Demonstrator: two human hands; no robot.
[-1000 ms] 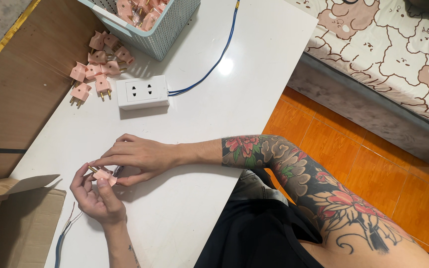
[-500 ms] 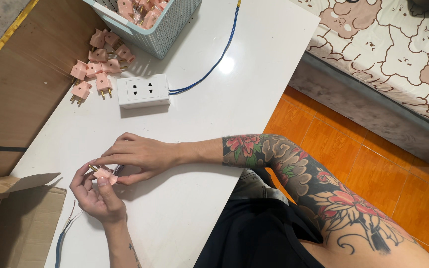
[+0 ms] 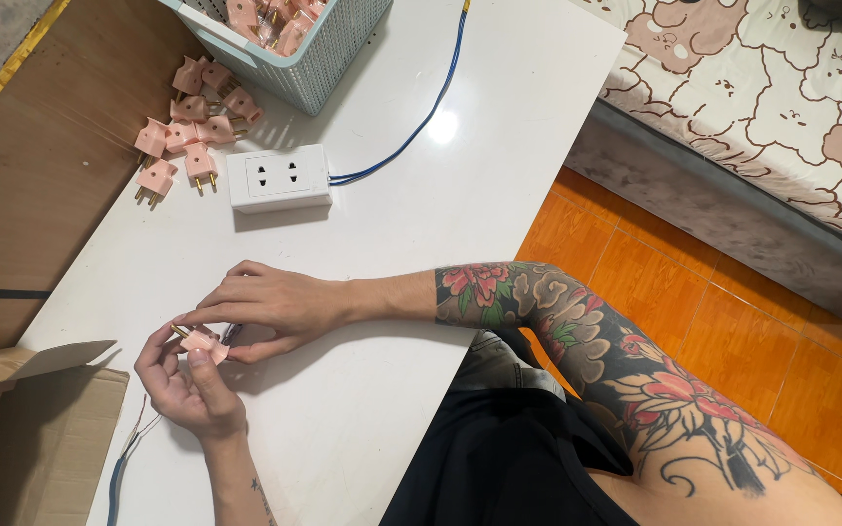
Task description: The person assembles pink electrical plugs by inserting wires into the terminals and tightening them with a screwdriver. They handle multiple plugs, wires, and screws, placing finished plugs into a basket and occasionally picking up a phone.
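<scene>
Both hands meet over the white table (image 3: 421, 224) near its front left edge. My left hand (image 3: 185, 385) pinches a small pink plug (image 3: 203, 345) with brass pins between thumb and fingers. My right hand (image 3: 270, 307) reaches across from the right, its fingertips on the same plug and on a thin dark tool-like piece beside it, which is mostly hidden. A thin wire (image 3: 129, 443) trails from below my left hand down off the table edge.
A white double socket box (image 3: 278, 178) with a blue cable (image 3: 421, 122) lies further back. Several pink plugs (image 3: 187, 131) lie left of it, more in a pale blue basket (image 3: 314, 49). An open cardboard box (image 3: 21, 429) sits at lower left. A patterned mattress (image 3: 782, 97) lies right.
The hands have stayed in the same place; my fingers have shifted slightly on the pink plug.
</scene>
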